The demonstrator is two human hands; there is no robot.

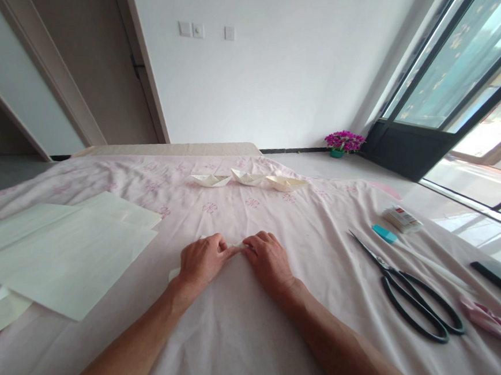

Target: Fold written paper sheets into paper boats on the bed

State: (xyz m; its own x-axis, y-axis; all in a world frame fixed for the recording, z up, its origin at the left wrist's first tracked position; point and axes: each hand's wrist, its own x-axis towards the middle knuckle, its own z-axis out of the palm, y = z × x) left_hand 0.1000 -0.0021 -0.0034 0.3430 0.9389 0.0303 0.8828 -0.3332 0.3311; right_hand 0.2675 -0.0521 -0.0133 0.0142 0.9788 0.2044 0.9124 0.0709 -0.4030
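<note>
My left hand (pixel 204 259) and my right hand (pixel 270 261) meet over the middle of the cloth, both closed. A small piece of white paper (pixel 237 248) is pinched between their fingertips. Most of it is hidden under the hands, so its folded shape cannot be made out. A pale paper edge (pixel 174 273) shows beside my left wrist. Beyond the hands, three folded paper boats stand in a row: a left boat (pixel 211 180), a middle boat (pixel 247 178) and a right, creamier boat (pixel 286 183).
Loose paper sheets (pixel 67 248) lie at the left on the pink patterned cloth (pixel 316 233). To the right are black-handled scissors (pixel 415 301), a teal-ended tool (pixel 384 233), a small white box (pixel 402 218), a black object (pixel 497 279) and pink fabric (pixel 489 319).
</note>
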